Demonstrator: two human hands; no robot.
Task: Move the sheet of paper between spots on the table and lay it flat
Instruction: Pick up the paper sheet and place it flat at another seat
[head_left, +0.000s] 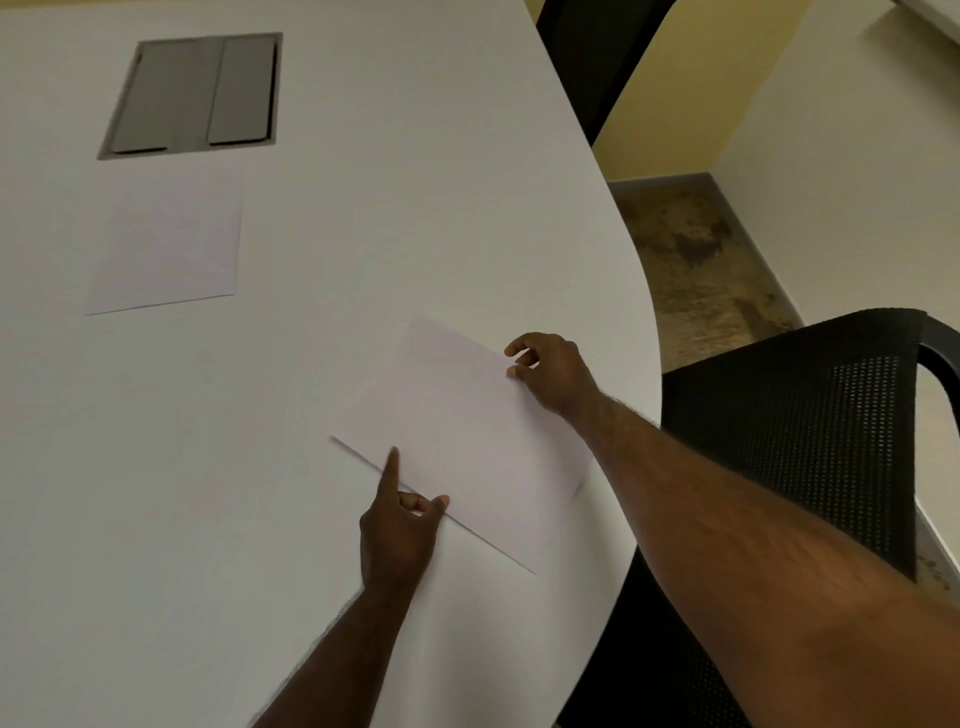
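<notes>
Matt white table (363, 208), smooth paper sheet (467, 431), black mesh chair (831, 415)

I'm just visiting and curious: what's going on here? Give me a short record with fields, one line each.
Setting: white table with a curved edge
Sheet in hand: sheet of paper near the table's right edge, its near edge casting a thin shadow
Left hand: index finger pressing on the sheet's near edge
Right hand: fingertips at the sheet's far right corner
Other sheet: second sheet lying flat, farther left
Table fitting: grey hatch set into the top
Beside the table: black mesh chair
</notes>
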